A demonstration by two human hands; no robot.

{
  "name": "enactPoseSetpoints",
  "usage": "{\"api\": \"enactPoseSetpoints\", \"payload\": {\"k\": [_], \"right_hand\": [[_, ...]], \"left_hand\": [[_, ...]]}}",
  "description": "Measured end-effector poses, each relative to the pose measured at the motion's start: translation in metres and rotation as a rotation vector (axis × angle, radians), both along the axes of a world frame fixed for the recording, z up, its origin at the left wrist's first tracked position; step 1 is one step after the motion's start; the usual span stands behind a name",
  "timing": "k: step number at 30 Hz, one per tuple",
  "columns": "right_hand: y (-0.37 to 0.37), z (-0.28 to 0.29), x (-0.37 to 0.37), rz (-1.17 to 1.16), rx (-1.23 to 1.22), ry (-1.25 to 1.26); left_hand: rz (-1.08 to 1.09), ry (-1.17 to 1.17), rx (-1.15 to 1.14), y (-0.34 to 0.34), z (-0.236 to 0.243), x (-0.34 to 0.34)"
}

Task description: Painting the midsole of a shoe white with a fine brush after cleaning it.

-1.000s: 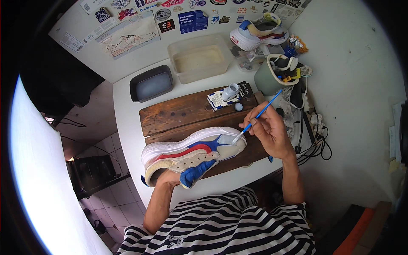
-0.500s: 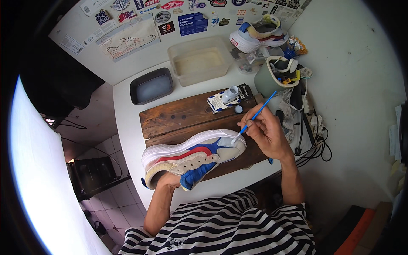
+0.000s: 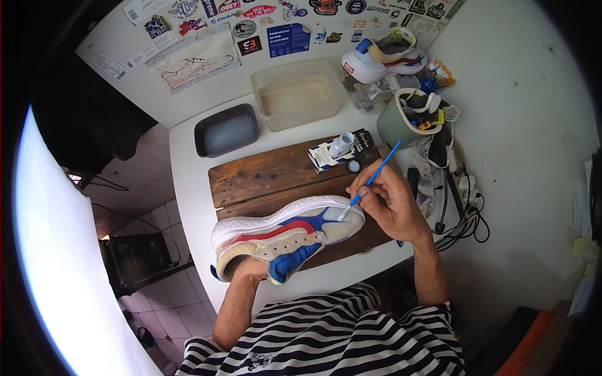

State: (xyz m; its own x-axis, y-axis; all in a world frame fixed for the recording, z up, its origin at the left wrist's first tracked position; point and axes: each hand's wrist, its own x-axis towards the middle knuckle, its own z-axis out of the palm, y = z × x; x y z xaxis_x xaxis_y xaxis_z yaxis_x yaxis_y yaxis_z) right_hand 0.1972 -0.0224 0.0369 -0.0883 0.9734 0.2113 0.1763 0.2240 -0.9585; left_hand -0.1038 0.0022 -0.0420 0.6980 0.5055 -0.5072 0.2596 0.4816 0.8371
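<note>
A sneaker [image 3: 274,240] with a white sole and beige, blue and red panels lies tilted over a wooden board [image 3: 241,178], its toe to the right. My left hand [image 3: 252,269] reaches into its opening and holds it from inside; those fingers are hidden. Between the fingers of my right hand [image 3: 394,207] is a thin blue paintbrush [image 3: 382,167]. Its pale bristles touch the grey-blue panel [image 3: 334,214] near the toe. Beyond the sneaker stand an open small bottle [image 3: 342,145] of greyish liquid, a printed box [image 3: 321,158] and a round cap [image 3: 353,167].
At the back of the white table are a dark tub [image 3: 226,130] and a clear plastic tub [image 3: 298,94]. A second sneaker [image 3: 384,57] rests on plastic containers at the back right. Nearby stand a grey-green bin [image 3: 398,119] of brushes and tangled black cables [image 3: 475,216].
The bristles have shifted slightly left along the toe panel, and my right hand has tipped a little with the brush. The whole view has moved slightly; my left hand stays in the sneaker.
</note>
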Motion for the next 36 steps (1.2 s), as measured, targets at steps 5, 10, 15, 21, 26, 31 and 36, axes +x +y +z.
{"api": "enactPoseSetpoints", "payload": {"k": [5, 10, 15, 21, 26, 31, 36], "right_hand": [[0.004, 0.000, 0.001, -0.045, 0.015, -0.012], [0.002, 0.005, -0.004, -0.010, -0.055, -0.038], [0.006, 0.002, -0.002, -0.077, 0.035, 0.012], [0.009, 0.002, -0.003, -0.038, -0.020, -0.040], [0.007, 0.001, -0.008, -0.036, 0.012, -0.020], [0.006, 0.004, -0.003, -0.057, -0.025, -0.058], [0.001, 0.002, -0.005, -0.029, 0.034, -0.064]], "left_hand": [[0.007, -0.041, -0.034, 0.000, 0.007, 0.001], [0.083, -0.050, 0.019, -0.004, 0.005, 0.004], [0.064, -0.021, 0.015, -0.002, 0.006, 0.005], [0.025, -0.043, 0.010, -0.004, -0.003, 0.002], [0.107, -0.085, -0.028, -0.005, -0.008, 0.002], [0.044, 0.146, 0.069, -0.001, 0.001, 0.005], [0.062, 0.113, 0.089, -0.004, -0.003, 0.004]]}}
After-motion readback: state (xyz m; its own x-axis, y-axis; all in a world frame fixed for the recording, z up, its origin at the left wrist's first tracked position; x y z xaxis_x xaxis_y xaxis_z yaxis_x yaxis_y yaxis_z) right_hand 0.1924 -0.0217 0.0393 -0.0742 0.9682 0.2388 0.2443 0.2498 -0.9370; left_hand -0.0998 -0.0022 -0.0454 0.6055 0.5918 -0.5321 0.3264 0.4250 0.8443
